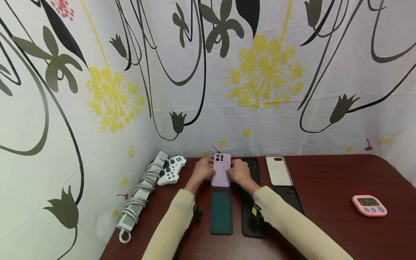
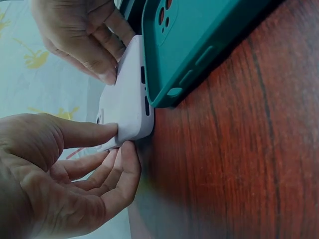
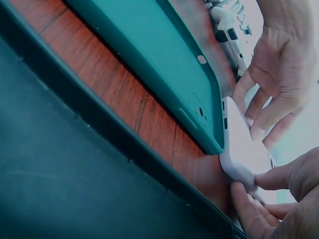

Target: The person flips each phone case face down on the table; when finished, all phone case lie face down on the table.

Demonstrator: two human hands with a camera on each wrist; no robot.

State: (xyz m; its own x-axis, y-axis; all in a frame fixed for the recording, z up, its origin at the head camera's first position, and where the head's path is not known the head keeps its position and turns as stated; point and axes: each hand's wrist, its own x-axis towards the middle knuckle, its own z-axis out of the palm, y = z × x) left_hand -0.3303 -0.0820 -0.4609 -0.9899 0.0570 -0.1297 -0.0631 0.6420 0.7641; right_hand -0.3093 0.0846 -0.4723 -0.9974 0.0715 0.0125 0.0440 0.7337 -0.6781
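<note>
A lilac phone case [image 1: 221, 173] with a camera block at its top corner lies back side up on the table. My left hand [image 1: 204, 169] pinches its left edge, thumb on the back face and fingers at the side, as the left wrist view shows of the case [image 2: 127, 94]. On the opposite edge, my right hand [image 1: 239, 171] grips it the same way, its thumb [image 3: 276, 178] on top. Just in front lies a green phone case [image 1: 221, 213], inner side up, its end right at the lilac one in both wrist views.
Under my right forearm are a long black case [image 1: 248, 225] and a smaller black phone case [image 1: 289, 196]. A cream phone case [image 1: 278, 171] lies behind. A white game controller [image 1: 172, 170] and cord-wrapped power strip [image 1: 141, 193] are left; a pink timer [image 1: 369, 206] is right.
</note>
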